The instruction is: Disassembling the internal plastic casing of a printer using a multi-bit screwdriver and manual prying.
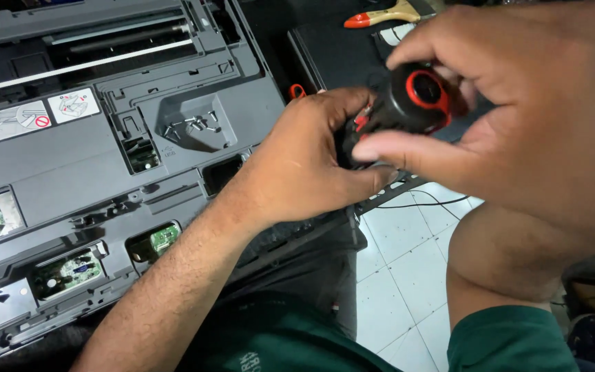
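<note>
Both hands [380, 145] round a black-red screwdriver [408, 103], butt camera-ward.

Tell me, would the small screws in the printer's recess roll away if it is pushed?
Probably they stay: the screws lie in a sunken recess of the printer. They look tiny and light, so a hard tilt might scatter them.

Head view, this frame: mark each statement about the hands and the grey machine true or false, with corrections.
1. Both hands grip a black tool with red trim. True.
2. The right hand rests flat on the floor tiles. False: it is raised, fingers on the tool.
3. Loose screws lie in a recess of the grey machine. True.
4. The machine's circuit boards are all covered. False: green boards show through openings.
5. The left hand holds the tool's lower end. True.
</note>
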